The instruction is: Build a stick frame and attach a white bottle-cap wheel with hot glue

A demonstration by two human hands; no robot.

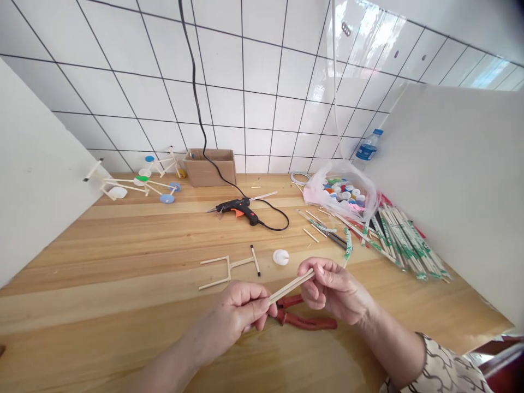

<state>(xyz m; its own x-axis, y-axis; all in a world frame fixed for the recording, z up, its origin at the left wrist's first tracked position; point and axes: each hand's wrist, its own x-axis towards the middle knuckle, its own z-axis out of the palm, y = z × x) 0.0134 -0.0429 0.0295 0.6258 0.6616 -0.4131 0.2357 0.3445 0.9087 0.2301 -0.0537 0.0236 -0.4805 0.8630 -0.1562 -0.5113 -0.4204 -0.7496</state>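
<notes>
My left hand [237, 316] and my right hand [333, 289] pinch the two ends of a pair of thin wooden sticks [291, 285], held together above the wooden table [123, 262]. Red-handled pliers [303, 318] lie on the table right under my hands. Just beyond them rests a fork-shaped frame of glued sticks [229, 267], with a white bottle cap [280, 257] beside it. A black and orange glue gun [239, 209] lies further back, its cable running up the tiled wall.
A plastic bag of coloured bottle caps [341, 194] and several wrapped chopsticks [403, 240] lie at the right, near a water bottle [367, 148]. A cardboard box [210, 166] and stick-and-cap models [139, 183] stand at the back left. White boards flank both sides.
</notes>
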